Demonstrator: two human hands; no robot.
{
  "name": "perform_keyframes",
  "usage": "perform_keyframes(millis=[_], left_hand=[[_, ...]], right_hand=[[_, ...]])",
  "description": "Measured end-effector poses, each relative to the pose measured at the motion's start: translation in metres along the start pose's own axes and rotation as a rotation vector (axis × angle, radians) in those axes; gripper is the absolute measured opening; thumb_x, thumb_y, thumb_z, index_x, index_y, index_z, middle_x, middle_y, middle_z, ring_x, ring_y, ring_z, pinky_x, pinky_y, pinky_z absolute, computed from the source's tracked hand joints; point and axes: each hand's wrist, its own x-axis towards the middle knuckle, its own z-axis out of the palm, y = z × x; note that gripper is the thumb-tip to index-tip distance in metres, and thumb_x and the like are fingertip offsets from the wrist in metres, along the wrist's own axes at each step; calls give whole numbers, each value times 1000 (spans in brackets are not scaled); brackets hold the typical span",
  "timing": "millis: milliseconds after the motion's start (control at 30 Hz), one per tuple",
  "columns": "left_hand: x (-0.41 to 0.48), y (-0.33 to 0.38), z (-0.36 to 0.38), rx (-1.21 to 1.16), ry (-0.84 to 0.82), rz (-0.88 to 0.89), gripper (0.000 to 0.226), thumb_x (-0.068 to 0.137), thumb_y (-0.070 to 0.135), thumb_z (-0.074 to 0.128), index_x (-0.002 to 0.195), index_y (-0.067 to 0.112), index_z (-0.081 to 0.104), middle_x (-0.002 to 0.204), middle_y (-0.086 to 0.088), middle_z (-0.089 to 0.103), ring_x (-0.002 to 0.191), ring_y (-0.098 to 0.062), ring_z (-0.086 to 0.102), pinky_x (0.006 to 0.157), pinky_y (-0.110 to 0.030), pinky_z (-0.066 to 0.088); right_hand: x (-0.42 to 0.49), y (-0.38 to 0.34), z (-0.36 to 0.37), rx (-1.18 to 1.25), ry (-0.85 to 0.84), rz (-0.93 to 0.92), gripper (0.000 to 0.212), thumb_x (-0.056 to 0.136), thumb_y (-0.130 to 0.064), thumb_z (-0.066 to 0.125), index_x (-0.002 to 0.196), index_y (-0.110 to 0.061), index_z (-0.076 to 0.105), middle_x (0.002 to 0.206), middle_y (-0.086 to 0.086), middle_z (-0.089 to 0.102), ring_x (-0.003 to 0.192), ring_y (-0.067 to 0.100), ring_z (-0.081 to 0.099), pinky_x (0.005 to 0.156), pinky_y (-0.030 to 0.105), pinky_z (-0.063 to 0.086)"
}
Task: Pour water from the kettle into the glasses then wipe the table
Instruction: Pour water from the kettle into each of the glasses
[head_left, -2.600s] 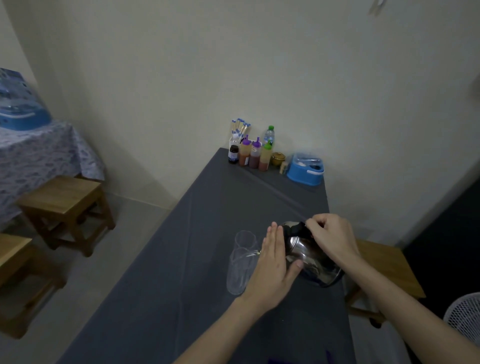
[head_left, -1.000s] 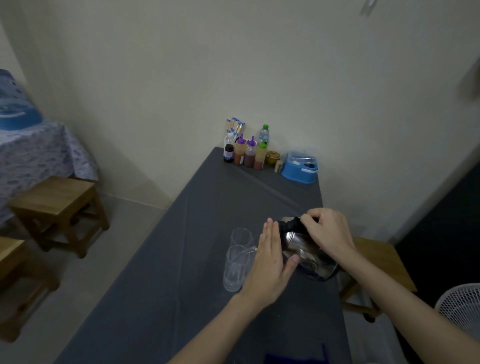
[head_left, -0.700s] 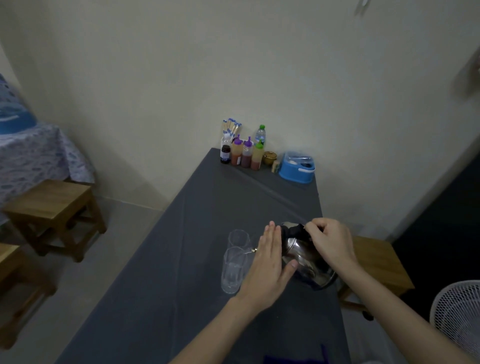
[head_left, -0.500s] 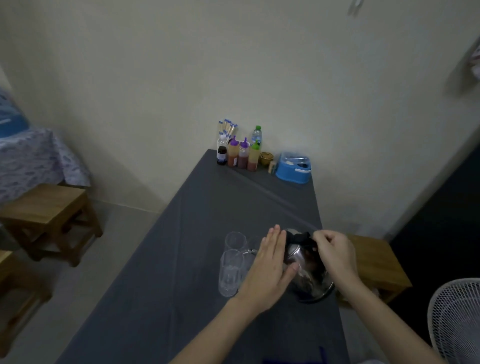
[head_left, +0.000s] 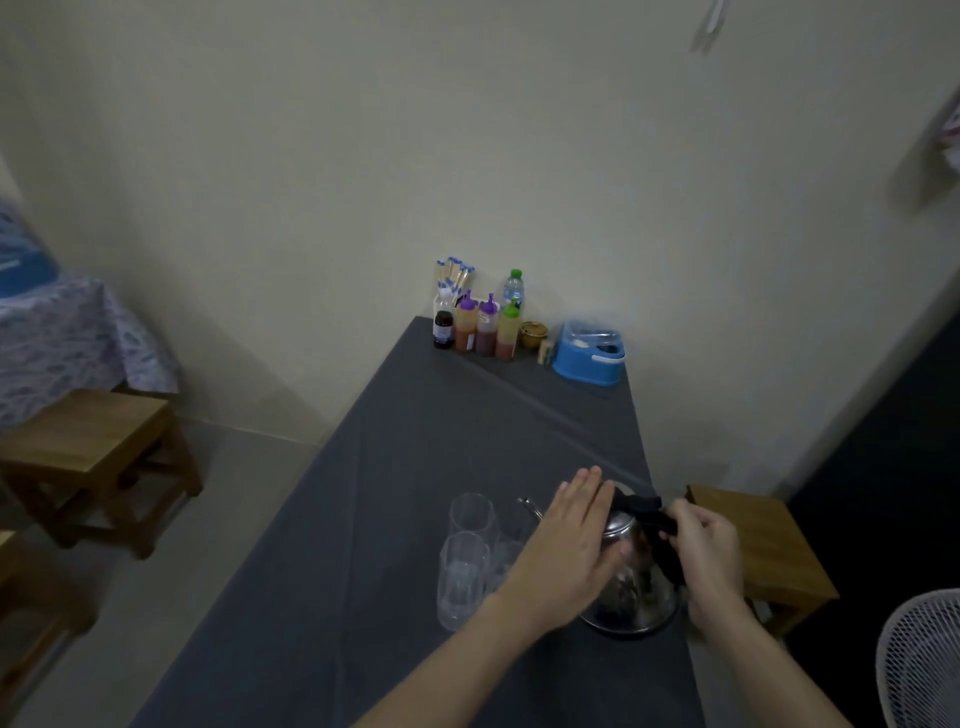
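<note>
1. You are at the end of a pour, I judge: the kettle (head_left: 626, 582) sits low at the lower right of the frame, upright or nearly so, on the grey table (head_left: 415, 467), its thin spout (head_left: 530, 506) pointing left toward the glasses.
2. Your right hand (head_left: 701, 551) is curled tight around the kettle's black handle (head_left: 647, 512). Your left hand (head_left: 566, 545) lies flat with fingers stretched out, palm against the kettle's left side, steadying it and gripping nothing.
3. The near glass (head_left: 462, 579), lower centre, appears to hold some water. The far glass (head_left: 471, 514) stands just behind it. A third glass (head_left: 506, 558) seems to stand behind your left hand; I cannot tell how full either one is.
4. The next move, as I judge it, calls for checking those glasses. If one is short, lift and tip the spout over its rim. Otherwise let go and find a cloth; none shows clearly here.
5. The glasses stand close together and just beside your left wrist, so draw that hand back carefully or you may knock one over.
6. At the far end of the table, upper centre, stand sauce bottles (head_left: 485, 327) and a blue box (head_left: 589, 356), well apart from your work. Wiping will have to go around the glasses and kettle.
</note>
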Motion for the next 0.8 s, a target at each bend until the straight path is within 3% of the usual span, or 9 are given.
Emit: perform_keyframes(millis=[133, 267, 367, 467, 600, 800], left_hand=[[9, -5, 6, -58, -13, -33, 70, 99, 50, 21, 152, 8, 4, 162, -6, -3, 147, -13, -11, 117, -24, -13], [10, -7, 12, -163, -43, -100, 78, 93, 57, 16, 151, 10, -6, 160, -2, -13, 146, -9, -17, 118, -24, -12], [9, -9, 16, -234, -46, -144, 78, 94, 56, 19, 151, 10, -9, 158, 0, -18, 145, -8, -20, 119, -27, -9], [10, -10, 18, -272, -32, -177, 82, 91, 60, 18, 151, 11, -10, 159, 0, -18, 144, -7, -21, 119, -25, -9], [13, -10, 17, -312, -16, -207, 85, 90, 61, 20, 151, 11, -11, 160, -1, -17, 144, -7, -21, 118, -24, -9], [12, -8, 16, -375, -1, -240, 87, 88, 63, 21, 150, 12, -14, 159, -1, -21, 143, -7, -22, 117, -22, -11]], right_hand=[[9, -16, -1, -131, -33, -130, 31, 84, -22, 57, 58, -8, 66, 58, 6, 64, 62, 25, 60, 60, 35, 44], [19, -27, 0, -323, -79, -268, 36, 84, -17, 56, 50, -7, 53, 48, 2, 51, 51, 20, 50, 52, 30, 35], [27, -32, 4, -442, -86, -347, 37, 84, -18, 57, 51, 0, 51, 46, 3, 49, 49, 20, 49, 51, 31, 35], [32, -40, 8, -523, -97, -407, 39, 84, -18, 59, 49, -2, 52, 44, 4, 48, 46, 17, 47, 49, 31, 33], [38, -48, 12, -619, -117, -437, 34, 83, -24, 58, 58, -2, 63, 52, 12, 62, 53, 22, 60, 53, 33, 43], [37, -62, 16, -712, -154, -510, 35, 84, -26, 58, 55, -5, 62, 49, 8, 60, 51, 20, 59, 50, 33, 45]])
